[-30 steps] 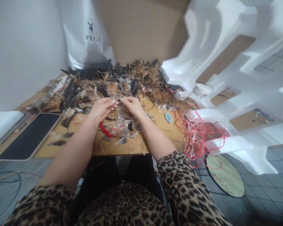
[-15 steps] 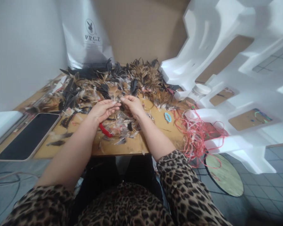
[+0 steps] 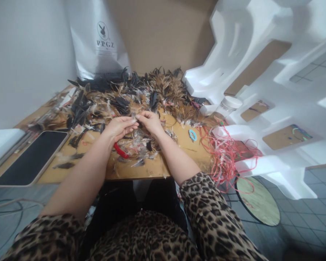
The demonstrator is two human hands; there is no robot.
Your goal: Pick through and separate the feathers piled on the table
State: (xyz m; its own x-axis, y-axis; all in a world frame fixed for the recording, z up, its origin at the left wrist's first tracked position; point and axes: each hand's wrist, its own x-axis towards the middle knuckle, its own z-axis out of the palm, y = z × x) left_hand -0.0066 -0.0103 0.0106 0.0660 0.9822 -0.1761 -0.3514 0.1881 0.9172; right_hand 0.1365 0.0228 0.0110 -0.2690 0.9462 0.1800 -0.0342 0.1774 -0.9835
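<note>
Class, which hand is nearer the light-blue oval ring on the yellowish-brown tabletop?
Right: the bare right hand is left of the ring; the bare left hand is farther left.

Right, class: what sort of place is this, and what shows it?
Probably a small craft workspace: brown and black feathers heaped on a yellowish-brown tabletop, with a tangle of thin pinkish-red strips at its edge.

The yellow-brown tabletop [image 3: 197, 154] carries piled feathers [image 3: 165, 87] beyond the grip, a dark-screened phone [image 3: 32, 157] to its left, plus a blue ring [image 3: 190, 134] and tangled red strips [image 3: 224, 156] to its right.
</note>
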